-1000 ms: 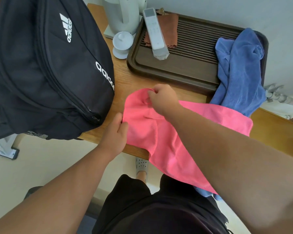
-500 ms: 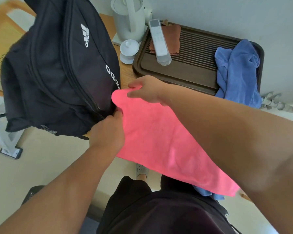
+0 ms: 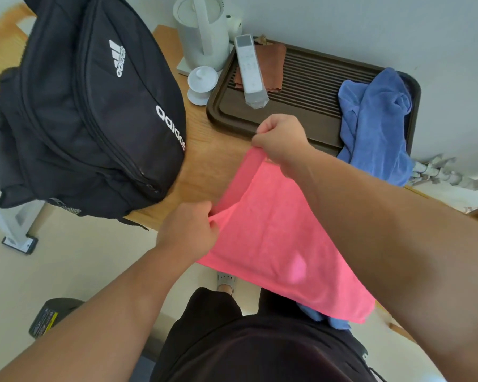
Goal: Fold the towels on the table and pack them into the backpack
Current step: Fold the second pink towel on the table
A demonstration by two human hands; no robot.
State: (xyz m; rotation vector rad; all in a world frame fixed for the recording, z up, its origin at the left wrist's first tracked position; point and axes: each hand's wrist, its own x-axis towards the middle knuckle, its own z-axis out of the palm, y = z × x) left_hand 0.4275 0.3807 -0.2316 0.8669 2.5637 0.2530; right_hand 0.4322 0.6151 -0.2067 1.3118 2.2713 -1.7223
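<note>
— We look down on a wooden surface [image 3: 204, 150] by a pale wall. The black backpack [image 3: 89, 111] stands at its left end.

— And the pink towel [image 3: 282, 244]?

— We hold it stretched over the near edge, its lower part hanging in front of us. Both hands grasp it: our right hand [image 3: 282, 139] pinches the far corner and our left hand [image 3: 188, 232] grips the near one.

— Behind lies a dark tray [image 3: 301, 117], with the blue towel [image 3: 375, 125] crumpled at its right end.

— We also see a white remote [image 3: 250, 70] at its left.

Left hand [image 3: 188, 230] at frame center, right hand [image 3: 280, 140] above it to the right; both curled, pinching pink towel [image 3: 273, 244] edge.
</note>
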